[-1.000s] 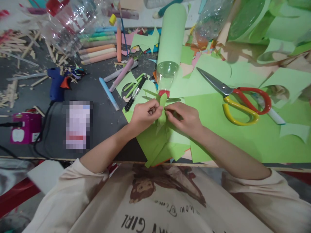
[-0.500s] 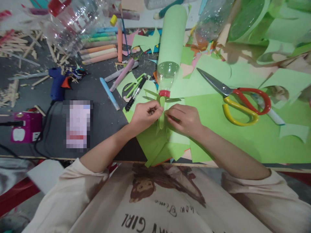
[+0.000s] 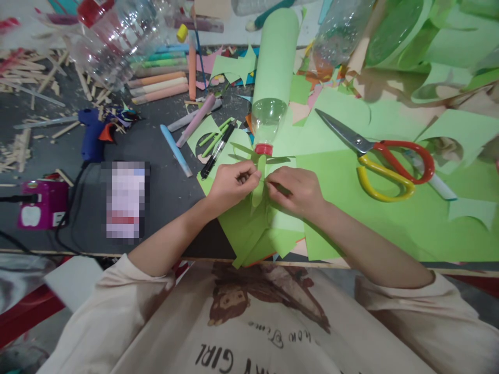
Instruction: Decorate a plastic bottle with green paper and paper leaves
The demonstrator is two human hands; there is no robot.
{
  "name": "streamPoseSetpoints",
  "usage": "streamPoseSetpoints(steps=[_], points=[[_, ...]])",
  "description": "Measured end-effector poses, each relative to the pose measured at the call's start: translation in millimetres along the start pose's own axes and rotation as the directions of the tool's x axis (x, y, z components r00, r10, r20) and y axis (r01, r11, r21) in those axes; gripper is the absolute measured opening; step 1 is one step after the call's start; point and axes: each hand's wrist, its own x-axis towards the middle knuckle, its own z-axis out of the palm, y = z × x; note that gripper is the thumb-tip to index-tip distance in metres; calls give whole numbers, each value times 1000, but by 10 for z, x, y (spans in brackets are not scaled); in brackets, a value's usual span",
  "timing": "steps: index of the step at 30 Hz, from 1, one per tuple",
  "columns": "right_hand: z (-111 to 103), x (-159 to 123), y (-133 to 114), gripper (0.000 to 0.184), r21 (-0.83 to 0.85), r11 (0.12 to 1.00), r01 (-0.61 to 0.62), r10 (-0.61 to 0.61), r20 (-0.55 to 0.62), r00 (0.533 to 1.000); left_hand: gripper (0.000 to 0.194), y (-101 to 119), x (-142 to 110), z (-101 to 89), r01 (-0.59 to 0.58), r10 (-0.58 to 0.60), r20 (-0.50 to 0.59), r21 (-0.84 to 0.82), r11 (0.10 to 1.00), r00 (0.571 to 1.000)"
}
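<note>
A clear plastic bottle (image 3: 268,122) with a pale green paper wrap lies on its side, its red cap (image 3: 264,149) toward me. Narrow green paper blades spread out around the cap. One rounded paper blade (image 3: 258,189) points toward me, between my hands. From its left side, my left hand (image 3: 236,182) pinches it with thumb and forefinger. My right hand (image 3: 297,191) is closed in a pinch at its right edge; the fingertips' exact grip is partly hidden.
Large scissors (image 3: 364,145) lie open on green paper sheets (image 3: 343,218) at right. To the left are a black pen (image 3: 218,150), a blue marker (image 3: 175,149), a blue glue gun (image 3: 91,134), a phone (image 3: 125,200) and a purple box (image 3: 42,204). Wood sticks and plastic bottles lie farther back.
The rounded green blade between my hands has tilted slightly, its near end swinging a little to the left. Both hands keep almost the same place, and the bottle has barely shifted.
</note>
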Motion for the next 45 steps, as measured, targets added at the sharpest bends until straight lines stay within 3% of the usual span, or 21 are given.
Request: streamPoseSetpoints(steps=[10, 24, 26, 29, 34, 42, 45], points=[[19, -33, 1, 15, 9, 993, 116, -115, -77, 990, 34, 10, 13, 9, 87, -92, -7, -254, 963, 996], [8, 3, -34, 30, -162, 974, 159, -160, 4, 987, 33, 10, 18, 11, 79, -66, 68, -207, 975, 995], [8, 13, -37, 28, -114, 987, 115, -117, -5, 993, 31, 4, 15, 6, 52, -39, 79, -167, 985, 996], [9, 18, -33, 21, 94, 995, -35, 37, -17, 999, 29, 0, 14, -4, 12, -5, 67, -99, 995, 998], [-11, 50, -40, 14, 428, 846, -318, 339, 27, 940, 27, 9, 16, -19, -47, 48, 33, -33, 998, 998], [-22, 63, -25, 10, 523, 745, -414, 457, 52, 888, 30, 9, 4, -30, -95, 95, -10, 8, 995, 995], [-22, 65, 28, 11, 582, 664, -469, 544, 54, 837, 37, -11, 14, -54, -106, 105, -55, -13, 994, 993]])
